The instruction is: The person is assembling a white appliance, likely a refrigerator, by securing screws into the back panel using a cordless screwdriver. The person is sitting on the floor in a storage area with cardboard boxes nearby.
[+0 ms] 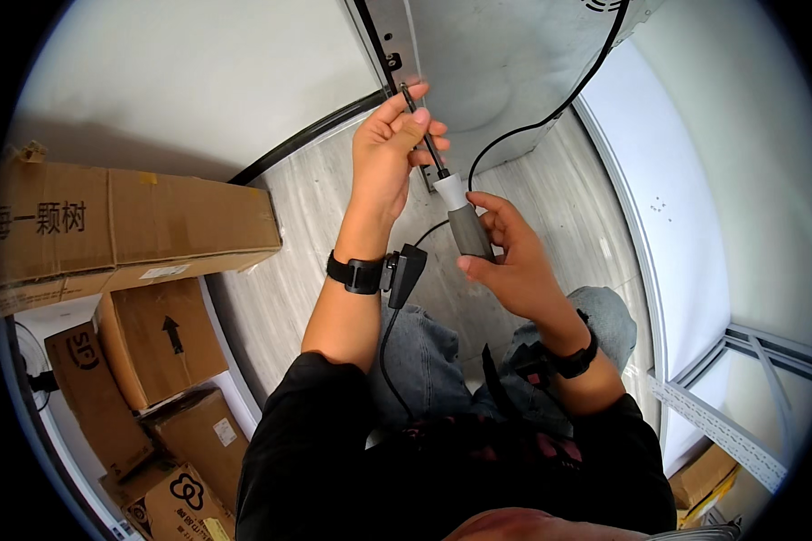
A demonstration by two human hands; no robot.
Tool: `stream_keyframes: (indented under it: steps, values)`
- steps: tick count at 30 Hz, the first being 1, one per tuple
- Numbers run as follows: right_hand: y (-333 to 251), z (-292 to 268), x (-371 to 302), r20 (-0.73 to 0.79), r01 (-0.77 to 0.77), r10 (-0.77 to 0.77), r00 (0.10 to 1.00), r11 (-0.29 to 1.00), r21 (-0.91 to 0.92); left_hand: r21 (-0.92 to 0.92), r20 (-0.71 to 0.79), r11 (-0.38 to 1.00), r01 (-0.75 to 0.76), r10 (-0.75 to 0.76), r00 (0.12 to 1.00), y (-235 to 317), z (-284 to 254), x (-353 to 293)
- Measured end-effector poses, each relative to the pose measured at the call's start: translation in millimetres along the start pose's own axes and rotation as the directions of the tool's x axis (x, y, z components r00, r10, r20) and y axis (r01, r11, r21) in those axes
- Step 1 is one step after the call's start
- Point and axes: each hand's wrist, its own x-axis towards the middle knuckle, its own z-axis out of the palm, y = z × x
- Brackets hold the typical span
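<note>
Pale plank floor [302, 221] below screwdriver [454, 197]

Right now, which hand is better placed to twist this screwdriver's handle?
Probably your right hand: its thumb and fingers are at the grey handle, while your left hand holds the dark shaft farther up, off the handle.

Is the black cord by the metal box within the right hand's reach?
Probably yes: the cord runs just beyond the right hand, seemingly unobstructed, though that hand is holding the screwdriver.
</note>
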Motion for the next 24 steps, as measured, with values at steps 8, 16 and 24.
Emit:
stream_keyframes:
  steps: [8, 16, 24]
  values:
    - [-13, 0, 3, 0.139, -0.202, 0.164, 0.977, 0.922, 0.331, 0.103, 0.05, 0.993, -0.061, 0.056, 0.997, -6, -8, 2]
    - [-1, 1, 2, 0.09, -0.122, 0.1, 0.991, 0.949, 0.291, 0.111, 0.012, 0.993, -0.032, 0.031, 0.999, -1, -1, -1]
    - [10, -1, 8, 0.141, -0.112, 0.07, 0.988, 0.94, 0.321, 0.116, 0.032, 0.992, -0.037, 0.034, 0.999, -5, -9, 3]
